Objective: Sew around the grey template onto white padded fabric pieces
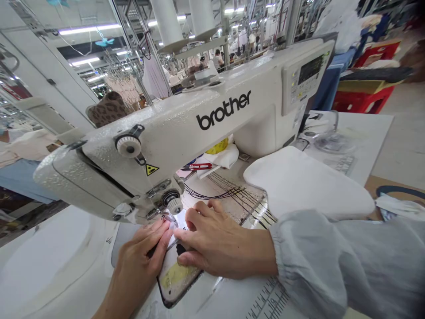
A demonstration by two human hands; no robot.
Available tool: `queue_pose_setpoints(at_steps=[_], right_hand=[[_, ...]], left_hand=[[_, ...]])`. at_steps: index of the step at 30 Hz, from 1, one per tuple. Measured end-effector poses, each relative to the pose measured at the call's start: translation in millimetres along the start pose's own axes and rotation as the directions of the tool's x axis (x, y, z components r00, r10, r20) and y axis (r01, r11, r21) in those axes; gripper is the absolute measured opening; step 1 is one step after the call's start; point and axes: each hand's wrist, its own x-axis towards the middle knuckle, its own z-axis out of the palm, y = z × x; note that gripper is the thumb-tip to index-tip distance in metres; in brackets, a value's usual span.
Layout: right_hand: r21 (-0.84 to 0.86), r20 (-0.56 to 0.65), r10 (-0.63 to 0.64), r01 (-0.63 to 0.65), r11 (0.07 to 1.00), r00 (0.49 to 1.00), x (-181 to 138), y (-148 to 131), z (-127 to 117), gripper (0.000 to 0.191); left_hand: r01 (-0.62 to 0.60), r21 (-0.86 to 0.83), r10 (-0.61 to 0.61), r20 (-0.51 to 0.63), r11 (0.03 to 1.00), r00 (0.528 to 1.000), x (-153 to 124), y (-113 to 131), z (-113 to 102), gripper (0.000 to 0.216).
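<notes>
Closest is a grey-blue sleeve (348,266), cut off by the lower right edge, from which the right hand (219,246) reaches in. Its grip is half curled, the fingertips bearing down on a small pale piece (173,227) and closing round nothing. The left hand (139,261) meets it from the other side with its fingers laid together on the same piece. Its thumb is hidden beneath, so I cannot tell whether that grip pinches or only presses. The piece lies between the two sets of fingertips, mostly covered, its shape hard to make out, and something dark shows under the left fingers. Right above the grips hangs the head of the sewing machine (199,128), which hides the needle. Under the hands a dark-edged plate (175,277) with a yellowish patch lies in the counter (49,266). Beyond the right grip run black threads (229,191), and farther back lie red snips (200,166), partly under the machine arm.
</notes>
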Motion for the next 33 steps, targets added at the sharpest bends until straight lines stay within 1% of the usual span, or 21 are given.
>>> queue_pose_setpoints(at_steps=[3,8,12,14,18,24,33], right_hand=[[-0.013,-0.005,-0.001,0.001,1.0,1.0,0,1,0,0.033],[-0.041,-0.004,-0.022,0.021,0.999,1.0,0,2,0,0.028],[-0.06,-0.023,-0.013,0.011,0.998,1.0,1,2,1,0.027],[-0.058,-0.03,-0.014,0.012,0.998,0.999,0,1,2,0.027],[-0.055,-0.047,-0.012,0.01,0.998,0.999,0,1,4,0.026],[-0.056,-0.044,-0.009,0.007,0.998,0.999,0,0,2,0.026],[-0.062,-0.052,0.004,-0.008,0.998,0.999,-1,0,1,0.026]], left_hand=[[0.024,0.04,-0.025,0.011,0.999,1.0,1,6,-1,0.042],[0.035,0.074,-0.035,-0.001,0.997,0.999,3,12,0,0.04],[0.042,0.127,-0.041,-0.008,0.991,0.999,0,14,3,0.044],[0.064,0.129,-0.062,-0.018,0.99,0.998,-1,15,4,0.041],[0.105,0.086,-0.103,-0.022,0.991,0.994,-2,14,3,0.029],[0.09,0.095,-0.086,-0.046,0.991,0.995,-4,13,4,0.026],[0.071,0.154,-0.074,0.014,0.986,0.997,-10,14,7,0.032]])
